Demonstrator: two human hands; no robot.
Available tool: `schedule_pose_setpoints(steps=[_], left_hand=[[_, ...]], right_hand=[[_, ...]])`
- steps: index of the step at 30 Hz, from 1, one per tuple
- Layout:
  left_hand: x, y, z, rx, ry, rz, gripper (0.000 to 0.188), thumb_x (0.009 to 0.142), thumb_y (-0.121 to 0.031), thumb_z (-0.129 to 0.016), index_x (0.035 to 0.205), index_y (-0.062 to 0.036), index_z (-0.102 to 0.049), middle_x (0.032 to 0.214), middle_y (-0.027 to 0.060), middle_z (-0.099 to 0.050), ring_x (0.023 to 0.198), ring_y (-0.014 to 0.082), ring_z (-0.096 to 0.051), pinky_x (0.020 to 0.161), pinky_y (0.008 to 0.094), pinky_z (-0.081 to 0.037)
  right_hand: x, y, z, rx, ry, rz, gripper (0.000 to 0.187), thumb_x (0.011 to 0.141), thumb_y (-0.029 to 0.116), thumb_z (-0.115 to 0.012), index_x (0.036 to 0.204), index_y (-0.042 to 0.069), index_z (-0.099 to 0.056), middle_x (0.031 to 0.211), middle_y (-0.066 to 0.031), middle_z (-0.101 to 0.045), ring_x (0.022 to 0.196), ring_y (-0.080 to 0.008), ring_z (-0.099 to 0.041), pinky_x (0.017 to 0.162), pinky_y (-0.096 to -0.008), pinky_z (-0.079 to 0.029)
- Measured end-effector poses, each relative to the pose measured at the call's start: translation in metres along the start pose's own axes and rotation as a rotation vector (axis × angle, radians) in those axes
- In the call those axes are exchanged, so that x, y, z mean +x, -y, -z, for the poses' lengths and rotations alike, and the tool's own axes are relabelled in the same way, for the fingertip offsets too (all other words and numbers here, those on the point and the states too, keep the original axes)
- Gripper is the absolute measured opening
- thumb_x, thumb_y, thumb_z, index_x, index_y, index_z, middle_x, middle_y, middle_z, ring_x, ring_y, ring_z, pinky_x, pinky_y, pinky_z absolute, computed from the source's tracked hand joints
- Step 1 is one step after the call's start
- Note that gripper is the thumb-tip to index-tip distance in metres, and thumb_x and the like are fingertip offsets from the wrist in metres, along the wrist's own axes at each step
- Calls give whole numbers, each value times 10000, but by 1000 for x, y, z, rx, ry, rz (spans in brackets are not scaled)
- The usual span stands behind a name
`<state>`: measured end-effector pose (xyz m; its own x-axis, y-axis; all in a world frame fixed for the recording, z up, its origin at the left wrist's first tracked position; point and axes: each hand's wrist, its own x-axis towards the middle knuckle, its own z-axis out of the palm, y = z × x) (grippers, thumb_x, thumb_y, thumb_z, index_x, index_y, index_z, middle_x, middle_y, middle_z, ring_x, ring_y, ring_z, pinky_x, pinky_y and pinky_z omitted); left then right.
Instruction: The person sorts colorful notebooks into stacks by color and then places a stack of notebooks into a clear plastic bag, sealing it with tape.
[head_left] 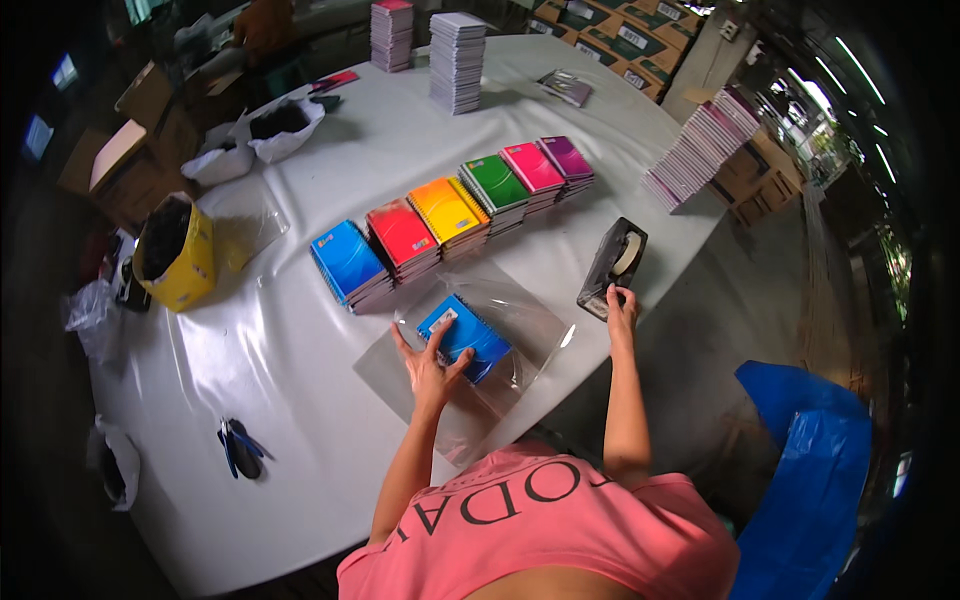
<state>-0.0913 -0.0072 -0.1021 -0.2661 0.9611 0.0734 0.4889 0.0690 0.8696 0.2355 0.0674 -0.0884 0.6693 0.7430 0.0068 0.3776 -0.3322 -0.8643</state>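
A small blue spiral notebook lies on a sheet of clear plastic film near the table's front edge. My left hand rests on its cover with fingers spread, thumb and index on the blue surface. To the right stands a black tape dispenser holding a tape roll. At its near end is my right hand, fingertips closed together against the dispenser; whatever they pinch is too small to make out. Just beyond the film runs a row of notebook stacks: blue, red, yellow, green, pink and purple.
Blue-handled pliers lie at the left on the white-covered table. A yellow container and white bags line the left side. Tall notebook stacks stand at the back, another leaning stack at the right edge.
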Motion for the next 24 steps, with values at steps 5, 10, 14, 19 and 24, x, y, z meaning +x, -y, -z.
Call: schedule_pose_setpoints(steps=[5, 10, 14, 19, 24], left_hand=[[1, 4, 4, 4, 31, 4, 620, 638, -416, -794, 1209, -292, -586, 1473, 269, 101, 1339, 437, -226, 1058, 427, -325], [1, 0, 6, 70, 53, 5, 607, 658, -484, -749, 1221, -366, -555, 1483, 235, 71, 1162, 504, -440, 963, 493, -409], [0, -7, 9, 81, 81, 50, 608, 654, -477, -751, 1221, -379, -552, 1489, 209, 79, 1148, 489, -448, 955, 492, -415], [0, -5, 6, 90, 67, 73, 610, 653, -478, -750, 1222, -392, -548, 1489, 203, 87, 1138, 481, -457, 948, 493, -419], [2, -11, 8, 0, 84, 62, 637, 632, -451, -770, 1225, -372, -551, 1481, 238, 103, 1302, 456, -217, 1052, 460, -320]], right_hand=[[31, 16, 2, 322, 263, -435, 325, 782, 419, -690, 925, 128, -673, 844, 15, -614, 692, -124, -533, 531, -277, -338], [36, -5, 10, 709, 381, -495, 369, 793, 421, -680, 1054, 166, -625, 1006, 26, -559, 808, -147, -518, 576, -379, -371], [19, -18, 15, 885, 450, -387, 515, 820, 464, -639, 1222, 170, -507, 1140, -13, -503, 959, -255, -522, 740, -671, -390], [-8, -48, 13, -175, -109, 224, 407, 778, 380, -695, 1066, 98, -633, 1384, -70, -369, 1177, -331, -443, 913, -644, -324], [-26, -7, 32, -308, -172, 688, 138, 803, 133, -670, 880, 23, -700, 938, -113, -656, 845, -223, -616, 639, -383, -485]])
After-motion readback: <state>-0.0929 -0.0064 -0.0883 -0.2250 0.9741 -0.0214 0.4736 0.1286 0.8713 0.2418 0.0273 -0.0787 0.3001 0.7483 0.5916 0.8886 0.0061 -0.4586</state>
